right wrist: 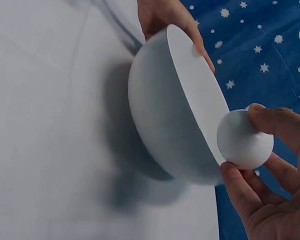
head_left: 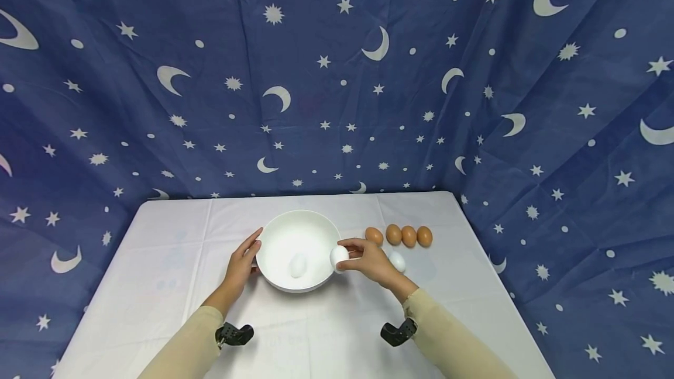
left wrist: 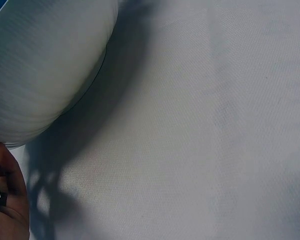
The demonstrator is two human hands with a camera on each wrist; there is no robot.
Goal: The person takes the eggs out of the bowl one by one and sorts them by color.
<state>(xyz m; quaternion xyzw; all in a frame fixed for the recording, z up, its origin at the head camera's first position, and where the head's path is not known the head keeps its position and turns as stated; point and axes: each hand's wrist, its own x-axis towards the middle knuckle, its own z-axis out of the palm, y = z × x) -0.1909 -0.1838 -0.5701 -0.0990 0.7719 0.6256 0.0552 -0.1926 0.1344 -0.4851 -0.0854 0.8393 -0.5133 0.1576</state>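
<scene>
A white bowl (head_left: 279,238) stands on the table with one white egg (head_left: 298,265) inside it. At the bowl's left side, my left hand (head_left: 241,261) grips the outer wall near the rim; its thumb (left wrist: 7,160) touches the wall in the left wrist view. My right hand (head_left: 368,261) pinches another white egg (head_left: 338,256) between thumb and fingertips, at the bowl's right rim. That held egg (right wrist: 244,140) shows close up in the right wrist view, beside the rim. Past the right hand lies a further white egg (head_left: 397,261), partly hidden by it.
Several brown eggs (head_left: 408,236) lie in a row at the back right of the table. A white cloth (head_left: 168,250) covers the table. Behind and beside it hangs a blue curtain (head_left: 316,45) with moons and stars.
</scene>
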